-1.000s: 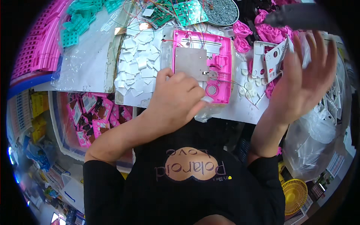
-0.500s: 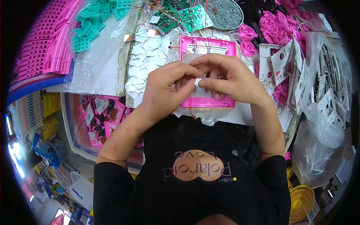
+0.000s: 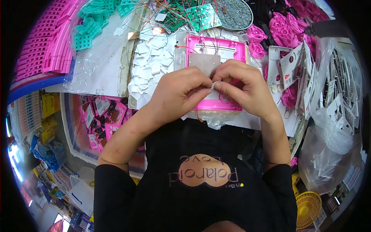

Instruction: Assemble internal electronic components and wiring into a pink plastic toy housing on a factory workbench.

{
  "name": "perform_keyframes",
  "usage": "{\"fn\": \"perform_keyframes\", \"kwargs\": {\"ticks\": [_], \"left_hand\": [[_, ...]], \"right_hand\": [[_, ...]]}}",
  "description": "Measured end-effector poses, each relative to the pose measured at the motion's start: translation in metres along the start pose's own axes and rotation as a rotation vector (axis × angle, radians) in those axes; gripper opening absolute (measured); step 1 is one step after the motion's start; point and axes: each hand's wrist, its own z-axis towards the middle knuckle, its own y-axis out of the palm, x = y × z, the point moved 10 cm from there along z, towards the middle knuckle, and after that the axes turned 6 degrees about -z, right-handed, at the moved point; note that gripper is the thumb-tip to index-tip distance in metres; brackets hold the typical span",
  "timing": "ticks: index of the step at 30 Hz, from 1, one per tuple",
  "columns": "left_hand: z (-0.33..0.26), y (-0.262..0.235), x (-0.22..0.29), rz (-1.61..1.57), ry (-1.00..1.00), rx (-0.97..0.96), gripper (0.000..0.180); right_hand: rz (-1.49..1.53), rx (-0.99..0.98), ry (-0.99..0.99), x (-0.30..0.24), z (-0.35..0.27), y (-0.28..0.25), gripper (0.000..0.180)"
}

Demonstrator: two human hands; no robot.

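Observation:
Both hands meet over a pink plastic casing that lies on the table. Between their fingertips is a small white piece, perhaps a folded bit of sticky pad. My left hand pinches its left side with thumb and forefinger. From the other side, my right hand pinches it too. Inside the casing a grey flat plate shows, with thin red and dark wires running past it. The casing's lower middle is partly hidden by my fingers.
White square pieces lie heaped to the left. Green circuit boards with wires and a round tray of small metal parts are at the back. Pink parts and bagged white panels crowd the right. A box of pink pieces stands lower left.
My hands have shifted slightly right and a little apart, uncovering more of the grey plate. The white piece moved with them and now looks bent. A dark blurred shape has appeared at the upper right.

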Motion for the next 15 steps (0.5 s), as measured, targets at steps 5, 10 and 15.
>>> {"fn": "perform_keyframes", "kwargs": {"ticks": [5,10,15], "left_hand": [[0.003,-0.005,0.0,0.108,-0.046,0.028,0.011],[-0.016,0.009,-0.032,-0.325,-0.545,-0.075,0.013],[-0.035,0.034,-0.038,-0.86,-0.868,-0.19,0.017]], "right_hand": [[0.1,-0.002,0.094,0.009,-0.006,-0.001,0.012],[-0.272,0.169,-0.228,-0.026,-0.018,0.0,0.017],[-0.471,0.33,-0.354,-0.042,-0.036,0.013,0.024]]}}
